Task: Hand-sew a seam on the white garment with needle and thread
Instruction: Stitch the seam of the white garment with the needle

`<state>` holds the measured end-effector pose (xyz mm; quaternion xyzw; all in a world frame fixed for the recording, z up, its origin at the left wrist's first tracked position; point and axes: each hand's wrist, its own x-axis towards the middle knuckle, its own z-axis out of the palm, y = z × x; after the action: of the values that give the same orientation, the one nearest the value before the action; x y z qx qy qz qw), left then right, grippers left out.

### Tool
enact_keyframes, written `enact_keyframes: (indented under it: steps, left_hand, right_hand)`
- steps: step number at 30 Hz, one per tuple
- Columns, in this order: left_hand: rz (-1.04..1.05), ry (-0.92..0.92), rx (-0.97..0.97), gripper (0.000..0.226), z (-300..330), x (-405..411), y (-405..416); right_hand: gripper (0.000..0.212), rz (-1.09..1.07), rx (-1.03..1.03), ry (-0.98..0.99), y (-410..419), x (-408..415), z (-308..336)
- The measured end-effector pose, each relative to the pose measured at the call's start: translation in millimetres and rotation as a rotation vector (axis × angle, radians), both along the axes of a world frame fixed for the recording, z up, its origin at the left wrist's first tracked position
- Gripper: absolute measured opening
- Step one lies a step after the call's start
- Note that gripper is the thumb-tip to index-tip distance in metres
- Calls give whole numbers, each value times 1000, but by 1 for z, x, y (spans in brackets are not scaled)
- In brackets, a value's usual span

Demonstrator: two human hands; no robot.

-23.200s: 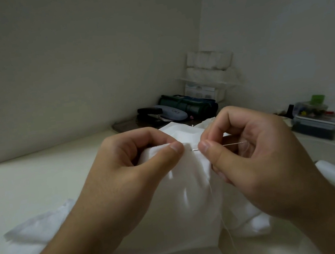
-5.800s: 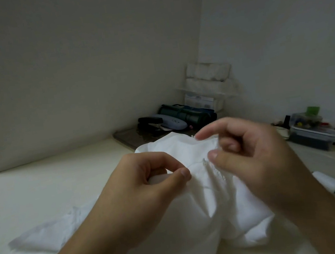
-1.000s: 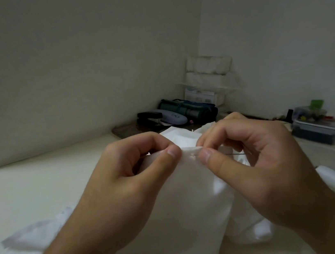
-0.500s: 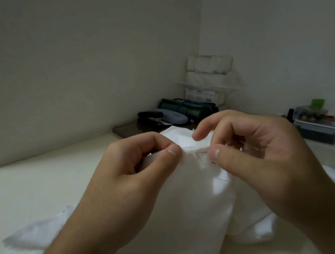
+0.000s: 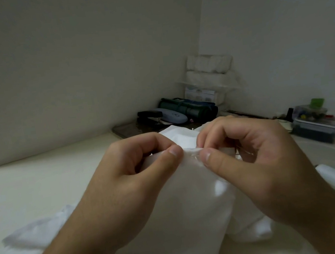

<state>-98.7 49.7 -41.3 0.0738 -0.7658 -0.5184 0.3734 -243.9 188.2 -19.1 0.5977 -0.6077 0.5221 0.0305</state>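
head view: two hands, left hand (image 5: 127,182) and right hand (image 5: 251,164), pinch one garment (image 5: 195,209).

Both forearms are bare to the frame's edge, with short-trimmed thumbnails.

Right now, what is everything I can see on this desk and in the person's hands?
White garment: one, white, bunched on the desk under both hands, its top edge raised between them.
Needle: one, thin, silvery, barely visible by the right fingers.
Thread spool: one, white with a green end, lying on the desk at right.
Plastic box: one, clear lid over a dark base, small coloured bits inside, far right.
Rolled pouch: one, dark green, in the back corner.
Glasses case: one, grey-blue, in front of the pouch.
White stack: white, in the corner; count unclear.
Left hand: one, pinching the garment's edge.
Right hand: one, pinching the same edge.
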Motion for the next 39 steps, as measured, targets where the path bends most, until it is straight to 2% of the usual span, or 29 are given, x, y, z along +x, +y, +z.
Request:
enact_keyframes:
  steps: [27,39]
  left_hand:
    - [-10,19,-16,21,-1,0,1]
    - [49,25,-36,23,-1,-1,-1]
  right_hand:
    - [15,-35,20,37,-1,0,-2]
    - [12,25,25,-124,-1,-4,-1]
